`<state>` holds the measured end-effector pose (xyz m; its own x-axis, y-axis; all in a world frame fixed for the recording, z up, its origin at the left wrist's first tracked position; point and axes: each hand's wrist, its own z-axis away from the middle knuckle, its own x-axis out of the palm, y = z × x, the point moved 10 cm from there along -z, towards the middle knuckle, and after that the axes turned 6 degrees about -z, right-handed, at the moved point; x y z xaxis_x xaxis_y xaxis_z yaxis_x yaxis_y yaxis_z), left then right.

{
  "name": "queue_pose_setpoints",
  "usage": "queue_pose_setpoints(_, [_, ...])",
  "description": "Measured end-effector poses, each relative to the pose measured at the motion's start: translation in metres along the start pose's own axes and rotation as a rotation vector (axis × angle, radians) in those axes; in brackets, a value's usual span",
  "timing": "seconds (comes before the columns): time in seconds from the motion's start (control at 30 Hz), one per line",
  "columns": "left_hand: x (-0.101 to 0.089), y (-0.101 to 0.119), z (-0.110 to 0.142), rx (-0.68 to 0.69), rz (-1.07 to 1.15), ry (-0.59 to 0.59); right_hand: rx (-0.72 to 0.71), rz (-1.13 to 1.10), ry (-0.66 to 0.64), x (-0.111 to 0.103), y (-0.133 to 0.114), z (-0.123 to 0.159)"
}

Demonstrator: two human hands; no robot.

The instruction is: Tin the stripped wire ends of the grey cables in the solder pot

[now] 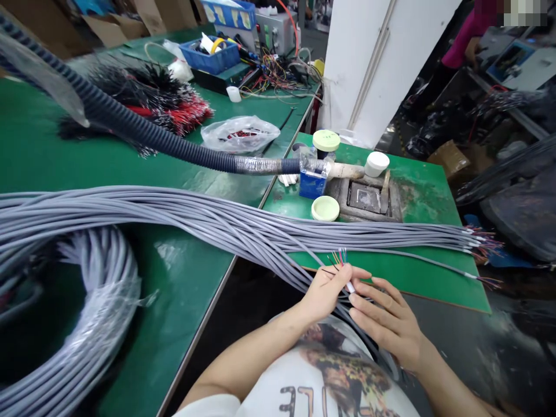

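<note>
My left hand (328, 289) is closed around the end of a grey cable, thumb pressed on top. Thin coloured wires (341, 256) fan out above its fingers, and a white sleeve (350, 287) shows just below the thumb. My right hand (386, 318) is beside it with fingers stretched out and parted, the fingertips close to the sleeve; whether they touch it I cannot tell. Just beyond both hands, a thick bundle of grey cables (208, 214) runs across the tables. Its stripped ends (482, 240) lie at the right, and one separate cable (425, 256) lies nearer me.
A solder pot (365, 200) stands on the small green table (464, 295), under a corrugated hose (174, 142). Round tubs (325, 208) surround it. A wrapped cable coil (104, 307) is at left. Behind are black-and-red wires (174, 110) and a plastic bag (241, 133). Another person (464, 40) stands far right.
</note>
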<state>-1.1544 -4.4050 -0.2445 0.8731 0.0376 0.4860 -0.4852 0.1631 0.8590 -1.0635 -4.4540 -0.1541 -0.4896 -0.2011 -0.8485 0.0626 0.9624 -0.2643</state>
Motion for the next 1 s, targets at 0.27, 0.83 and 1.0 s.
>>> queue_pose_setpoints(0.27, [0.008, -0.001, -0.002, 0.027, 0.04, -0.068, 0.045, 0.047, 0.061, -0.003, 0.001, 0.006])
queue_pose_setpoints(0.83, [0.021, -0.012, -0.008, 0.026, -0.027, -0.146, 0.147, 0.024, 0.091, 0.004, 0.007, 0.034])
queue_pose_setpoints(1.0, [0.049, -0.021, -0.011, 0.009, -0.129, -0.288, 0.253, 0.06, 0.106, -0.003, 0.001, 0.066])
